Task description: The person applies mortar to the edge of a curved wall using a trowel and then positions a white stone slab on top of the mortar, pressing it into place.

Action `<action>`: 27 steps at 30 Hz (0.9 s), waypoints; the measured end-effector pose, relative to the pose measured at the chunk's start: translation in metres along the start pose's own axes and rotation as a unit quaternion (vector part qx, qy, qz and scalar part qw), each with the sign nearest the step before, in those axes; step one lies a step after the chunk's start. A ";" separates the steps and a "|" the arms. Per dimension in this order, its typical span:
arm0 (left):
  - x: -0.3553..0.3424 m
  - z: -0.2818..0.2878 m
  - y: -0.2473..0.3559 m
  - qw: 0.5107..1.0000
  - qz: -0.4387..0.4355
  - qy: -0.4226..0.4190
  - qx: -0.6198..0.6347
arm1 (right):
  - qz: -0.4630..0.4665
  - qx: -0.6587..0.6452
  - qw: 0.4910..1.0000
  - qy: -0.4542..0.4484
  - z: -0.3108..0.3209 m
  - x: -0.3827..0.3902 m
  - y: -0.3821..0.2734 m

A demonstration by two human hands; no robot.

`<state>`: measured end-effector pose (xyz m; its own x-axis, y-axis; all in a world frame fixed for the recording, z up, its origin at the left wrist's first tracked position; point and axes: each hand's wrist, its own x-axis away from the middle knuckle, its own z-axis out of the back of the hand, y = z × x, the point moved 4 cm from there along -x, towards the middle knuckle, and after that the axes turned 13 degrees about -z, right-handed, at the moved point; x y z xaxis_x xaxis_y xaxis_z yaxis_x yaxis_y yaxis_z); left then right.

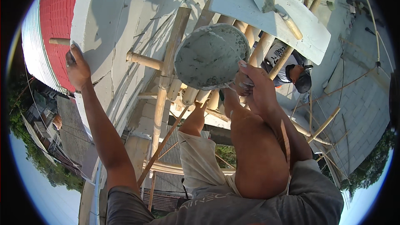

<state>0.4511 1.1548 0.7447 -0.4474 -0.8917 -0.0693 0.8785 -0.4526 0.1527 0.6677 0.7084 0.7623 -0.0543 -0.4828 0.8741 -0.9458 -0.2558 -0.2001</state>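
shirt (pixel 250 213): dark grey — pale lettering (pixel 203 202) across front | sleeves (pixel 126 209): short, grey | shorts (pixel 200 162): off-white — loose

Wide head-cam, looking dn, close

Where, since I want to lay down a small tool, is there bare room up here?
The pale board has bare patches: left of the trowel blade, and right of its handle, toward the corner. Around the bucket it is crowded: bamboo poles and the right hand at the rim.
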 end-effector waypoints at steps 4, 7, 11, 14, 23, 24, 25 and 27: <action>0.007 -0.004 0.018 0.999 0.035 -0.011 -0.004 | -0.015 0.030 0.997 0.064 0.005 -0.022 -0.003; 0.005 -0.005 0.017 0.999 0.030 0.005 0.015 | 0.020 0.114 0.986 0.121 0.039 -0.037 -0.019; 0.004 0.006 0.025 0.999 0.039 -0.021 0.020 | 0.278 0.581 0.693 0.326 0.035 -0.029 -0.075; 0.004 0.003 0.003 1.000 0.004 0.011 -0.018 | 0.533 0.576 0.475 0.398 0.029 -0.014 -0.128; -0.001 0.024 0.042 0.999 -0.014 -0.033 0.018 | 0.358 0.635 0.447 0.518 0.196 -0.047 -0.167; 0.004 0.025 0.033 0.999 -0.006 -0.031 0.023 | 0.332 0.627 0.468 0.527 0.188 -0.052 -0.156; 0.009 0.027 0.023 0.999 0.004 -0.032 0.027 | 0.308 0.622 0.491 0.527 0.173 -0.055 -0.143; 0.017 0.031 0.006 0.999 0.020 -0.040 0.026 | 0.297 0.524 0.624 0.498 0.123 -0.043 -0.104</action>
<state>0.4440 1.1372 0.7751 -0.4265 -0.9044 0.0158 0.8865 -0.4145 0.2055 0.8081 0.6524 0.6914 -0.9612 -0.1263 0.2452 0.0358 -0.9385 -0.3433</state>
